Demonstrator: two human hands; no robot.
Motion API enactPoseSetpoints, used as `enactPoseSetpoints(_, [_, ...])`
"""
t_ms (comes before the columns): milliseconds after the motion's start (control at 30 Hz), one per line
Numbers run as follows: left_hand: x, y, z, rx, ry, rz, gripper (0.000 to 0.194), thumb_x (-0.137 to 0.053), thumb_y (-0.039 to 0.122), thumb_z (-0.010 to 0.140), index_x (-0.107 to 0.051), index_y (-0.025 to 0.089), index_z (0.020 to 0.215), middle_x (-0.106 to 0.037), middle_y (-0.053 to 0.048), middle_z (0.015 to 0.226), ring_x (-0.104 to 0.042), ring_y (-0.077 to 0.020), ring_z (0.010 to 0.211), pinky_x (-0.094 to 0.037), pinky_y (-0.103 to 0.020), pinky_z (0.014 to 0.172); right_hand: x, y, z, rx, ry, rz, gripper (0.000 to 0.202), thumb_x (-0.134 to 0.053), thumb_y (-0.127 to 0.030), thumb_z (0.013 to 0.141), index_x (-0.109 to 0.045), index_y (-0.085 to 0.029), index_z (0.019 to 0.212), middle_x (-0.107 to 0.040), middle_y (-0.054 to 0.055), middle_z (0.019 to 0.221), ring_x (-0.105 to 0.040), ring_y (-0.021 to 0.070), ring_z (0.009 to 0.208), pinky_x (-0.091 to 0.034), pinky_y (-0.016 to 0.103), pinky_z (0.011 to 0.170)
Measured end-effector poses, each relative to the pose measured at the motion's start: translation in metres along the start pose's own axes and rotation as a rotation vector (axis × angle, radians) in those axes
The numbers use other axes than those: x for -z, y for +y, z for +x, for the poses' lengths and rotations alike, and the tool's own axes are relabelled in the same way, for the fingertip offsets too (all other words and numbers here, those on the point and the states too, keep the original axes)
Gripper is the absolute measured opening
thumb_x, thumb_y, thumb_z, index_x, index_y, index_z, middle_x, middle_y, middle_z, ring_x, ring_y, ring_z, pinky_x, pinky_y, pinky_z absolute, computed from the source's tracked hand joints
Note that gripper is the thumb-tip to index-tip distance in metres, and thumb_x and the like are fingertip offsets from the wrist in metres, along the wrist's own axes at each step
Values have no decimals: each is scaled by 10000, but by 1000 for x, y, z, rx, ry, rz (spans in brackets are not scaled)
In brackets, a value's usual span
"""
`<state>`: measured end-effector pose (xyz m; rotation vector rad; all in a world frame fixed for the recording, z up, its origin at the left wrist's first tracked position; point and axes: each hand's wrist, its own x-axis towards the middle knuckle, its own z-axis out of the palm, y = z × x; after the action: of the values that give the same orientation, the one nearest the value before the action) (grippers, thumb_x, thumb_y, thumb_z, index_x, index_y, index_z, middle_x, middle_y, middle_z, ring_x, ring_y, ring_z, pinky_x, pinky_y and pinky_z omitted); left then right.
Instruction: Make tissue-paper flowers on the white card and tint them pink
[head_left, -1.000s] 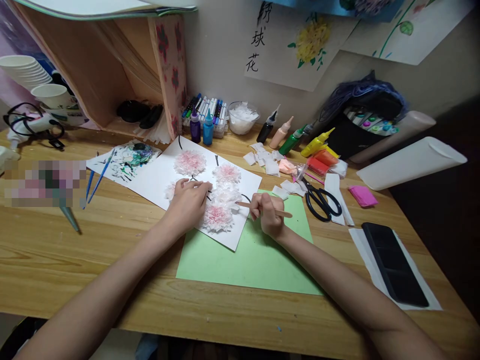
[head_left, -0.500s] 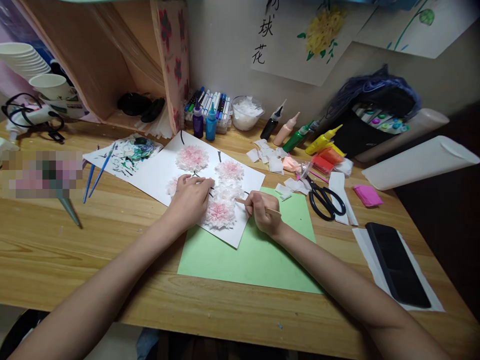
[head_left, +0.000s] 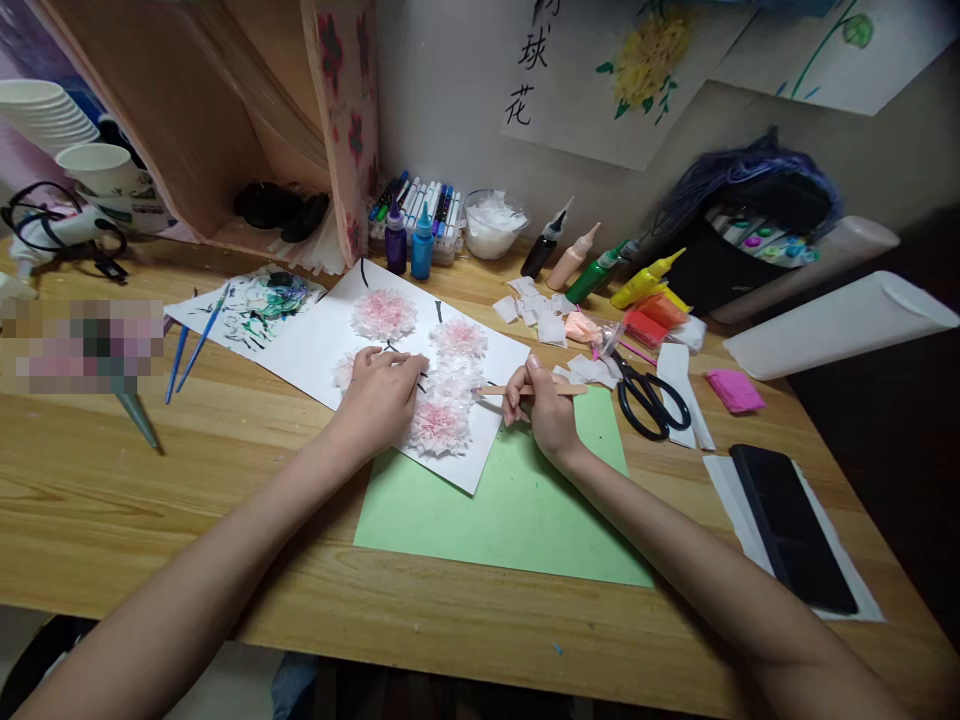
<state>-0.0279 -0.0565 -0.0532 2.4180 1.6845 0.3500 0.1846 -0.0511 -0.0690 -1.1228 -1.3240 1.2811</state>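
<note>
A white sheet of paper (head_left: 491,455) carries several fluffy pink-and-white paper flowers (head_left: 439,425) and short black strokes. My left hand (head_left: 384,390) lies over the sheet among the flowers, its fingers stretched out and resting on it, partly covering a flower on the left. To the right, my right hand (head_left: 551,405) pinches a thin wooden stick (head_left: 495,391). Its left tip touches or nearly touches the edge of the white middle flower (head_left: 450,383); I cannot tell which. Beneath the sheet is a green sheet (head_left: 487,530) on the wooden table.
Small white paper squares (head_left: 551,328) and black-handled scissors (head_left: 654,400) lie right of the flowers. Paint bottles (head_left: 574,262) and a bowl of white material (head_left: 495,225) stand behind. Blue brushes (head_left: 202,345) are at left, a black phone-like slab (head_left: 793,525) at right.
My right hand has shifted slightly right and its grip has turned, so the stick now lies nearly level and shows more of its length. My left hand has stayed in place.
</note>
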Motion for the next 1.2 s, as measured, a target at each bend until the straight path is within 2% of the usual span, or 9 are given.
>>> enactPoseSetpoints(167, [0,0,0,1,4,6,344,-338,115,871,-603,169,1084,-696,-111,1011,-577,-255,1028,-289,-452,977,10,10,-15,187,-70,-183,531,-352,-456,956,-528,-192,530,-524,-3,461,-477,107,414,-365,261,449])
enactPoseSetpoints(367, [-2,-1,0,-8,16,5,337,-350,105,864,-611,171,1066,-700,-109,995,-586,-257,1009,-301,-451,961,7,11,-13,469,-179,-458,515,-288,-370,983,-507,-203,548,-541,16,515,-501,129,497,-416,290,559])
enactPoseSetpoints(467, [-2,-1,1,-10,20,10,328,-349,112,871,-613,171,1058,-701,-107,993,-586,-257,1010,-302,-449,959,-2,6,-10,398,-144,-444,524,-290,-417,978,-470,-206,533,-529,9,506,-507,122,476,-420,284,544])
enactPoseSetpoints(633, [-2,-1,0,-14,19,11,319,-343,119,883,-614,170,1045,-702,-104,985,-583,-257,1009,-307,-444,953,-16,-7,5,59,5,-228,553,-346,-570,920,-438,-205,516,-480,-21,389,-461,101,371,-381,245,440])
enactPoseSetpoints(733, [-2,-1,0,-13,20,9,322,-340,118,884,-612,172,1047,-704,-99,976,-586,-254,993,-306,-445,953,-14,-12,10,-35,2,-142,565,-367,-596,902,-446,-200,506,-485,-16,363,-440,96,339,-341,234,393])
enactPoseSetpoints(833, [-2,-1,0,-11,15,8,325,-337,120,883,-611,172,1050,-702,-100,977,-584,-252,997,-303,-447,957,-5,-12,2,50,-13,-166,561,-345,-536,935,-459,-200,501,-478,-18,381,-460,101,353,-348,246,412])
enactPoseSetpoints(1033, [0,-1,0,-6,14,4,325,-336,121,881,-612,177,1043,-700,-106,999,-584,-254,1018,-304,-447,962,15,-10,-21,573,-70,-579,499,-304,-365,967,-466,-209,522,-495,7,478,-463,129,453,-367,291,509])
enactPoseSetpoints(1100, [0,-1,0,-10,14,-6,330,-334,117,880,-605,176,1058,-699,-105,1017,-581,-254,1033,-303,-445,966,27,-13,-19,553,-10,-723,411,-366,-346,948,-498,-206,584,-526,9,529,-491,139,500,-378,290,537])
enactPoseSetpoints(1200, [0,-1,0,-18,-2,-11,342,-325,113,880,-589,176,1088,-693,-101,1046,-574,-253,1057,-309,-438,968,51,-15,-10,345,133,-880,174,-529,-328,873,-526,-207,747,-614,23,709,-576,169,640,-420,290,607])
